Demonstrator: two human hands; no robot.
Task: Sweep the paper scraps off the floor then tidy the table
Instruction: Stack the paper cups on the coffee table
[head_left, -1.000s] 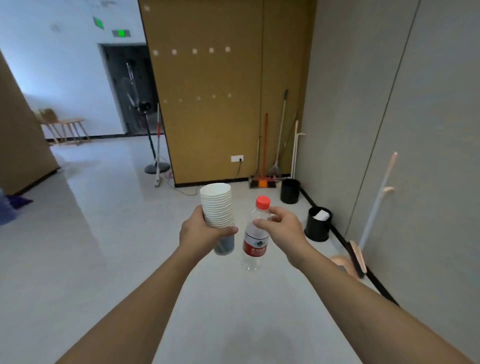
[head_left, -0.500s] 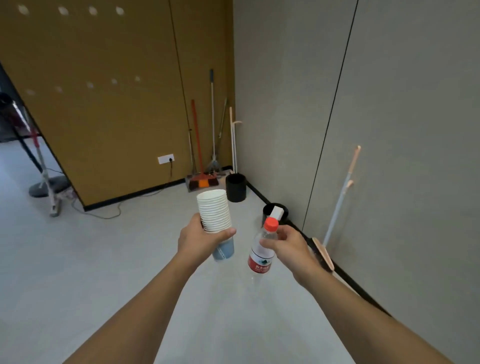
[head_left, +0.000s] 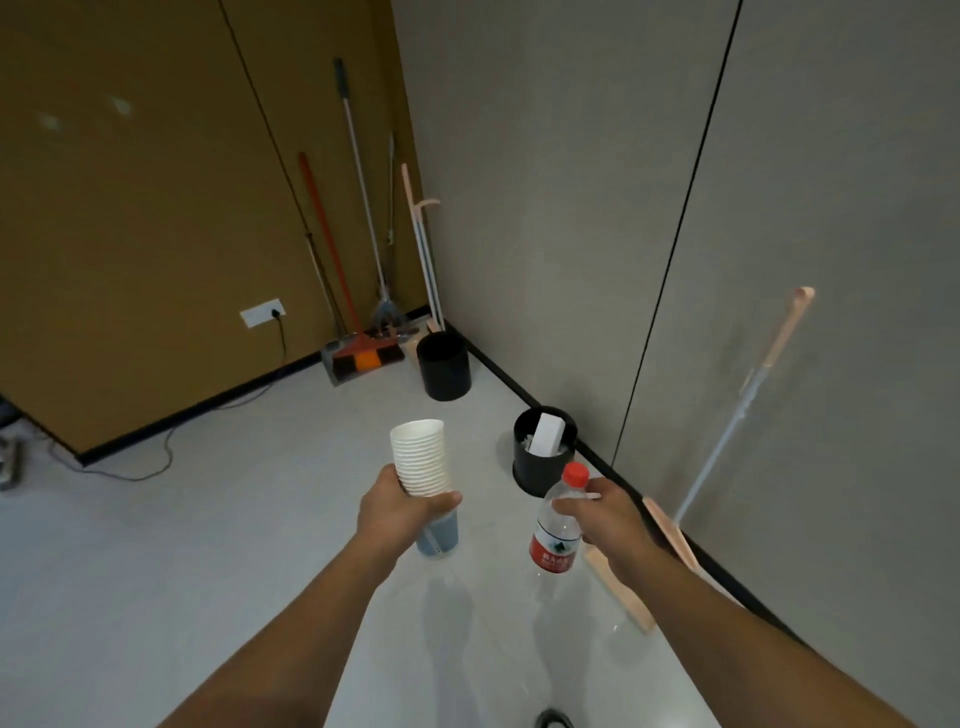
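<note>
My left hand (head_left: 397, 512) grips a tall stack of white paper cups (head_left: 420, 457), its lowest cup blue, held upright above the floor. My right hand (head_left: 608, 517) holds a clear plastic water bottle (head_left: 557, 525) with a red cap and red label, pinched near its neck. Just beyond the bottle a black bin (head_left: 540, 470) stands on the floor by the grey wall, with white paper in it. A pale pink broom (head_left: 727, 431) leans on the wall to my right, its head on the floor.
A second black bin (head_left: 444, 366) stands in the corner beside a dustpan and brush (head_left: 363, 358) and several long-handled mops and brooms (head_left: 363, 208). A cable runs from a wall socket (head_left: 262, 313) along the light floor at the left.
The view has swung right and down, nearer the grey wall. The bin with paper now lies just past my hands. Both hands keep their hold.
</note>
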